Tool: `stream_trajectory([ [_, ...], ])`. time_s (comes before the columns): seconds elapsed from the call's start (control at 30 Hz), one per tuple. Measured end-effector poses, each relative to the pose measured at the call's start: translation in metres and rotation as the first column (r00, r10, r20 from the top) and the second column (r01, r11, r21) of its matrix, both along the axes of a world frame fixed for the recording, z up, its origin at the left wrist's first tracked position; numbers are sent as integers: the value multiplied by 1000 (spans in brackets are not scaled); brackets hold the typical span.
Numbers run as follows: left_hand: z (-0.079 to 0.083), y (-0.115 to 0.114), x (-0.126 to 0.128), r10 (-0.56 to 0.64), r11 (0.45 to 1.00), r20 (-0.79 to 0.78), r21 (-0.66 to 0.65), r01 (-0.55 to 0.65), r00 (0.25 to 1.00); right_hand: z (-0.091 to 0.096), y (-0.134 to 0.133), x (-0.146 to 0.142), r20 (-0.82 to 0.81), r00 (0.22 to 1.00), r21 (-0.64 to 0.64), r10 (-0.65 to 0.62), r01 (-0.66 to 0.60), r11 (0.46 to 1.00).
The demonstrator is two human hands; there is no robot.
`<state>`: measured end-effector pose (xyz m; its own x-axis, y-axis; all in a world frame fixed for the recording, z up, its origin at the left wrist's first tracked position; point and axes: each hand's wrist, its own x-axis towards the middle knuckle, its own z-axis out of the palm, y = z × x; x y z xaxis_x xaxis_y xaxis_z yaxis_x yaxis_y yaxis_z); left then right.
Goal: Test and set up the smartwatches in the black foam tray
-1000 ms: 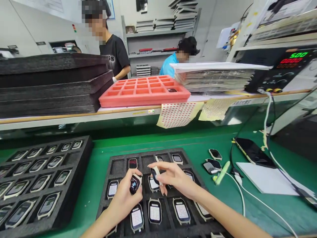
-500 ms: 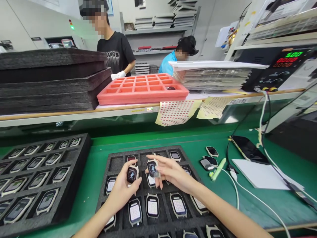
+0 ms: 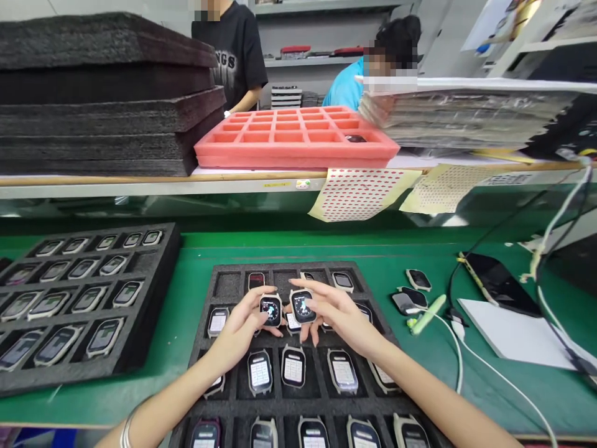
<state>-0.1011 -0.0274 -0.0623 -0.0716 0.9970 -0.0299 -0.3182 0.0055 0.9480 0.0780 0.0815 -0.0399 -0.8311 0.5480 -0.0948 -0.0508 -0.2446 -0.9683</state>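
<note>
My left hand (image 3: 240, 330) is closed round a small smartwatch body (image 3: 270, 309) with a lit dark screen. My right hand (image 3: 338, 314) grips a second watch body (image 3: 302, 306), its thumb resting on the screen. Both watches are held side by side, faces up, above the black foam tray (image 3: 224, 286) in front of me. That tray holds several watch bodies with lit white screens (image 3: 293, 368) in its pockets. Some back pockets are empty.
A second black foam tray (image 3: 153, 274) of watches lies at the left. Loose watch bodies (image 3: 410, 292), a green pen (image 3: 428, 314), a phone (image 3: 499, 283), white paper and cables lie right. A red tray (image 3: 298, 152) and stacked foam sit on the shelf; two people stand beyond.
Both hands turned their watches face up and brought them together, side by side. The camera tilted down and closer to the bench.
</note>
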Motion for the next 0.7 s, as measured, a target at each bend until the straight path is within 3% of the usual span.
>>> stream_trajectory([
  [0.57, -1, 0, -2, -38, 999, -99, -2, 38, 994, -4, -1, -1, 39, 999, 106, -34, 30, 994],
  [0.7, -2, 1, -2, 27, 999, -75, 24, -25, 997, -1, -3, 0, 5, 999, 94, 46, -46, 995],
])
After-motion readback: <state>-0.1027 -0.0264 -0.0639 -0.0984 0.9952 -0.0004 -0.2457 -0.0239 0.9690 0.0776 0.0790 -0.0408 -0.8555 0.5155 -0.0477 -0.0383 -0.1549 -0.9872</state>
